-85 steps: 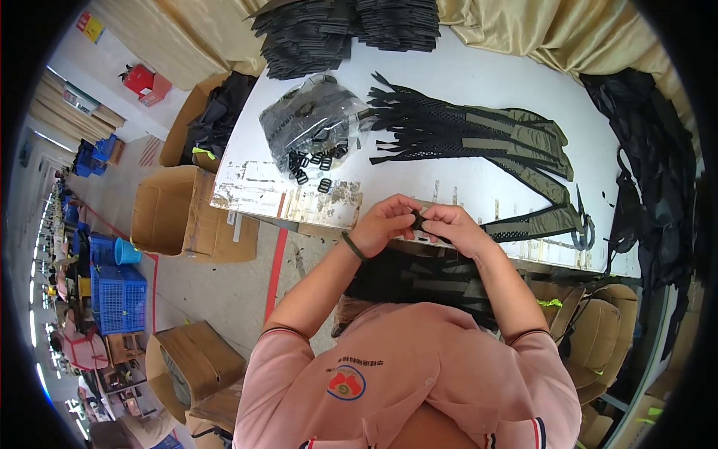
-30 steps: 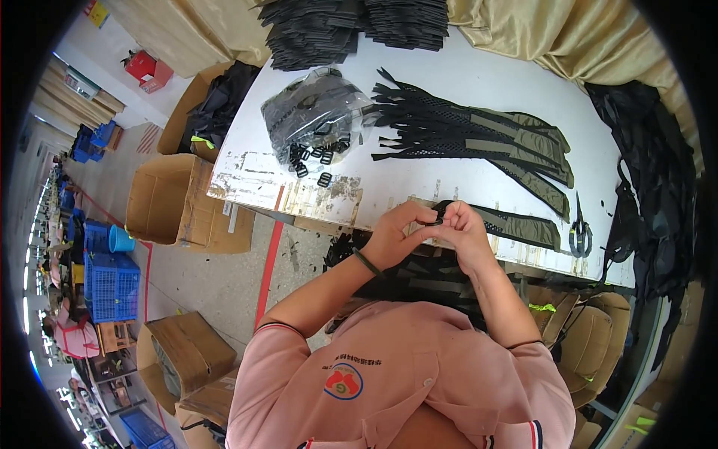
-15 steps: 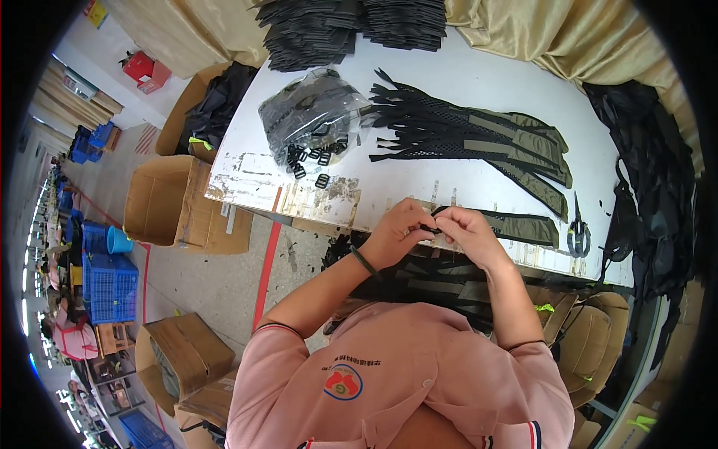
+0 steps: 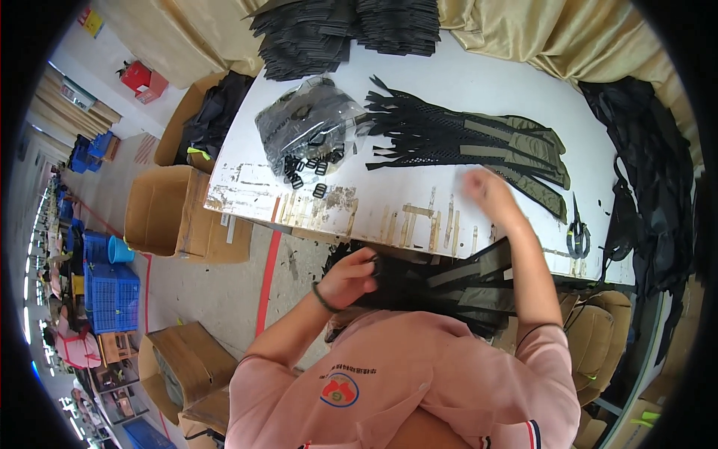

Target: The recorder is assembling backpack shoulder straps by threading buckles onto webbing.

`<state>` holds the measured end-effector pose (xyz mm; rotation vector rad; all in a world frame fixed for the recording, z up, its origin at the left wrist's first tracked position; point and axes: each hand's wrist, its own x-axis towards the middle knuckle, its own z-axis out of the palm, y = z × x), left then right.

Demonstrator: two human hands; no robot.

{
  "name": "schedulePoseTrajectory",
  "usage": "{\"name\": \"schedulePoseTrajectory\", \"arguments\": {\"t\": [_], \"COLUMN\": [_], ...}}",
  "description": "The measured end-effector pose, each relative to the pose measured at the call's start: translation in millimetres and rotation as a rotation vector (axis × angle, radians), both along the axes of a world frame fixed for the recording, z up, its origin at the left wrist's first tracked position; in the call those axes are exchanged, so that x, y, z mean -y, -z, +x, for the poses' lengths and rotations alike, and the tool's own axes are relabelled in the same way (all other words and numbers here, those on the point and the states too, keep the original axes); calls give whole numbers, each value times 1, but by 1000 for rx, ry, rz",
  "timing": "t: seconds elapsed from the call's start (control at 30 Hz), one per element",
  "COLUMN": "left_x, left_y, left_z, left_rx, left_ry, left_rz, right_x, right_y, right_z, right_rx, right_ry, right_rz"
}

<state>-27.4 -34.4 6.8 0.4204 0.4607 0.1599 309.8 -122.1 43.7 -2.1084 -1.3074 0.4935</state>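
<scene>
Below the table's front edge, my left hand (image 4: 348,280) has its fingers curled round the black end of a strap, beside the dark pile of straps (image 4: 464,288) over my lap. My right hand (image 4: 485,191) is a motion blur above the tabletop, by the near end of several olive and black mesh straps (image 4: 516,142) fanned out there. Its fingers cannot be made out. Farther left on the table, black slider buckles (image 4: 319,166) lie loose at the mouth of a clear plastic bag (image 4: 307,120). Scissors (image 4: 577,232) lie near the right edge.
Stacks of black strips (image 4: 307,34) stand at the table's far side. Open cardboard boxes (image 4: 161,213) sit on the floor to the left, with blue crates (image 4: 112,292) beyond. Black fabric pieces (image 4: 651,194) hang at the right. A beige curtain (image 4: 516,30) borders the back.
Both hands have parted from the strap end they held together at the table edge. My left hand went down toward my lap, and that strap left the tabletop. My right hand moved forward over the table.
</scene>
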Motion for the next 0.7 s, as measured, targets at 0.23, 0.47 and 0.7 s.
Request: {"name": "schedulePoseTrajectory", "arguments": {"t": [0.23,0.47,0.7], "left_x": [-29,-31,-37], "left_y": [18,-6,27], "left_z": [-46,43,138], "left_rx": [-776,-262,70], "left_ry": [56,217,-109], "left_rz": [1667,718,150], "right_x": [-38,-12,66], "right_y": [46,-3,-13], "right_z": [103,47,-38], "right_rx": [816,697,422], "right_ry": [230,157,-43], "right_rz": [66,282,342]}}
